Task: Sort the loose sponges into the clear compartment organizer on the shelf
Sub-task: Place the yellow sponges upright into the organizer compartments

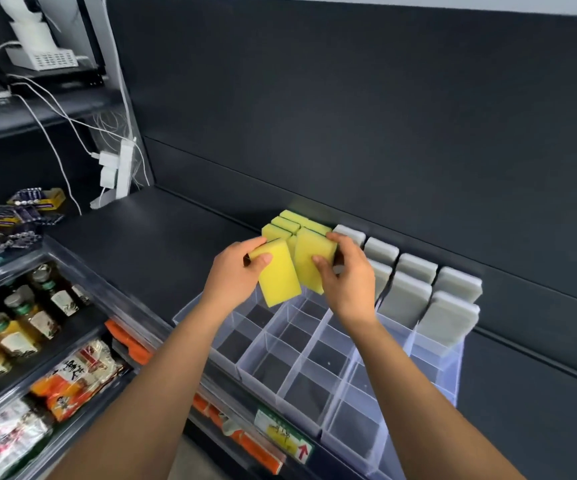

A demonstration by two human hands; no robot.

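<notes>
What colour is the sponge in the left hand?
The sponge in the left hand is yellow; the head view shows it.

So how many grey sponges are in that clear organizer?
7 grey sponges: four in the back row, three just in front. Another may be hidden behind the right hand.

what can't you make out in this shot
All in the head view:
- Count of stored yellow sponges at the back: the left yellow sponge and right yellow sponge, held up by the left hand and right hand, cover them.
- Organizer near right part: hidden behind the right forearm, and it runs off the bottom edge.
- Shelf label writing: blurred.
</notes>
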